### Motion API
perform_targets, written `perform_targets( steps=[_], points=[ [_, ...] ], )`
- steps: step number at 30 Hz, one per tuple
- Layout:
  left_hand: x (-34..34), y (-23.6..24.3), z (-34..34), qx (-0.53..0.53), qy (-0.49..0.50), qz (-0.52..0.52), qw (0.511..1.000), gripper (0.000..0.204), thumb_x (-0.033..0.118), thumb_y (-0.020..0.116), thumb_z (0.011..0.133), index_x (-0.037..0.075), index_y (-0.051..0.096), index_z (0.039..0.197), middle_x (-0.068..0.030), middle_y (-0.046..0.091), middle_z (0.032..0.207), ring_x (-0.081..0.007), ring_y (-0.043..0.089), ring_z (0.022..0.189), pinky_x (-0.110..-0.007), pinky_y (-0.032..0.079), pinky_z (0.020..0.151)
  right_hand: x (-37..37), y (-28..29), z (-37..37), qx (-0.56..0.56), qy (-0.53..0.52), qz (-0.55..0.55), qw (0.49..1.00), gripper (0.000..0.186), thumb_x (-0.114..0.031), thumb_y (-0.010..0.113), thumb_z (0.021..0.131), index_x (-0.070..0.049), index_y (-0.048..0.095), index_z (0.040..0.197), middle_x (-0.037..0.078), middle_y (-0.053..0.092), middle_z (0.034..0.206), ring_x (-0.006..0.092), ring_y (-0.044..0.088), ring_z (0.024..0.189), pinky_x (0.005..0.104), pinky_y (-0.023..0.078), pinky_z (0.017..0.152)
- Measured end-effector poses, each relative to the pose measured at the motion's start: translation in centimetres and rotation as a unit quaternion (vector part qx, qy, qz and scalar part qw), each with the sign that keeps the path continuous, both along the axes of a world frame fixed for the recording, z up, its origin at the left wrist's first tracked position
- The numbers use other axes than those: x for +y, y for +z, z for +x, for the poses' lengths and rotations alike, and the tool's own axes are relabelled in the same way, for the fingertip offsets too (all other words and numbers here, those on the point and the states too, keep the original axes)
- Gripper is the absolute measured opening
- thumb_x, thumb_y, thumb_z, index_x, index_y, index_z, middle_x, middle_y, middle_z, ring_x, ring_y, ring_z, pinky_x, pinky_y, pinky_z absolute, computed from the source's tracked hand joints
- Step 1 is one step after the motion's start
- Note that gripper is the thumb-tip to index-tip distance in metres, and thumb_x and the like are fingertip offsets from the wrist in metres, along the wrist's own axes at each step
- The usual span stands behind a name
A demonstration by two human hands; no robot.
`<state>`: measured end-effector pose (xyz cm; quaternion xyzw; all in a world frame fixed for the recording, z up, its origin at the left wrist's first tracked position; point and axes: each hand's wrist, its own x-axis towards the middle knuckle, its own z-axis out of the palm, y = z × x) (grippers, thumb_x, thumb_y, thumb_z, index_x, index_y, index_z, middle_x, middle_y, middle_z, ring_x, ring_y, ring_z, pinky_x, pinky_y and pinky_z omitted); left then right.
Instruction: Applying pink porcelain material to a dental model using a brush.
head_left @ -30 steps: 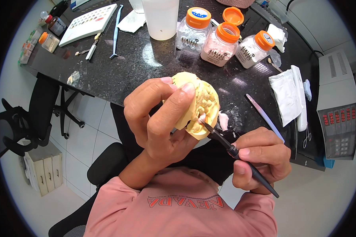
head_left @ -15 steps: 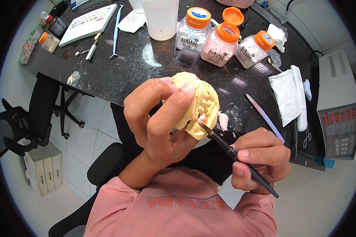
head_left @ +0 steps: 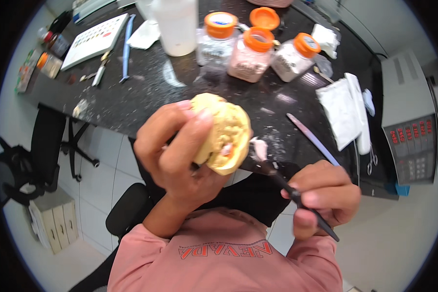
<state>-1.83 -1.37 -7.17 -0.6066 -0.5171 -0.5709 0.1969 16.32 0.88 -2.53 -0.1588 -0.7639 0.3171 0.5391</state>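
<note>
My left hand (head_left: 173,155) grips a yellow plaster dental model (head_left: 236,124) by its base, its tooth row turned toward the right. A small pinkish-white patch (head_left: 227,149) sits among the teeth near its lower end. Between the thumb and fingers of my right hand (head_left: 328,194) is a dark-handled brush (head_left: 279,181), pointing up and left. Its tip is blurred, close to a smear of pink paste (head_left: 261,148) at the counter's front edge, and apart from the model. Whether the tip touches the paste, I cannot tell.
Orange-lidded jars stand behind, among them an open one of pink powder (head_left: 250,62). A tall translucent cup (head_left: 177,31), a white palette (head_left: 95,41) and a blue tool (head_left: 127,51) lie leftward. Rightward are a pink-smeared spatula (head_left: 314,138), a white packet (head_left: 338,114) and a grey machine (head_left: 406,97).
The brush has come away from the model's teeth and lies over beside the pink paste. My left hand has turned the model slightly. The whole view has shifted a little.
</note>
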Motion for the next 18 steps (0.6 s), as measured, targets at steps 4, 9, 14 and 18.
perform_targets(
  steps=[4, 9, 14, 18],
  points=[
    [0.0, 0.2, -0.2, -0.027, -0.042, 0.006, 0.999, 0.073, 0.007, 0.088, 0.064, 0.004, 0.044, 0.122, -0.0133, 0.044, 0.116, -0.0301, 0.057, 0.109, -0.037, 0.054, 0.092, 1.2, 2.2, 3.9, -0.010, -0.173, -0.004, 0.985, 0.032, -0.021, 0.072, 0.085, 0.004, 0.065, 0.103, 0.022, 0.068, 0.089, 0.0251, 0.069, 0.075, 0.0321, 0.056, 0.064],
    [0.5, -0.5, 0.2, -0.045, -0.066, 0.020, 0.997, 0.075, 0.003, 0.088, 0.063, 0.003, 0.042, 0.122, -0.0147, 0.041, 0.120, -0.0323, 0.056, 0.112, -0.039, 0.055, 0.093, 4.5, 2.5, 6.5, -0.488, -0.436, 0.155, 0.740, 0.031, -0.029, 0.070, 0.087, -0.004, 0.071, 0.106, 0.017, 0.069, 0.105, 0.0341, 0.061, 0.111, 0.0442, 0.046, 0.096],
    [0.6, -0.4, 0.2, -0.044, -0.064, 0.034, 0.996, 0.074, 0.005, 0.088, 0.063, 0.003, 0.043, 0.122, -0.0140, 0.042, 0.119, -0.0294, 0.056, 0.111, -0.036, 0.055, 0.092, 4.9, 1.9, 6.6, -0.494, -0.414, 0.154, 0.749, 0.028, -0.022, 0.071, 0.086, -0.001, 0.072, 0.104, 0.017, 0.070, 0.103, 0.0363, 0.059, 0.114, 0.0481, 0.039, 0.104],
    [0.5, -0.3, 0.1, -0.034, -0.046, 0.030, 0.998, 0.071, 0.008, 0.089, 0.063, 0.005, 0.047, 0.120, -0.0132, 0.044, 0.118, -0.0256, 0.055, 0.108, -0.032, 0.054, 0.089, 4.8, 2.4, 6.1, -0.395, -0.448, 0.163, 0.785, 0.021, -0.014, 0.067, 0.088, 0.000, 0.071, 0.102, 0.019, 0.071, 0.099, 0.0353, 0.065, 0.103, 0.0464, 0.044, 0.100]
  ],
)
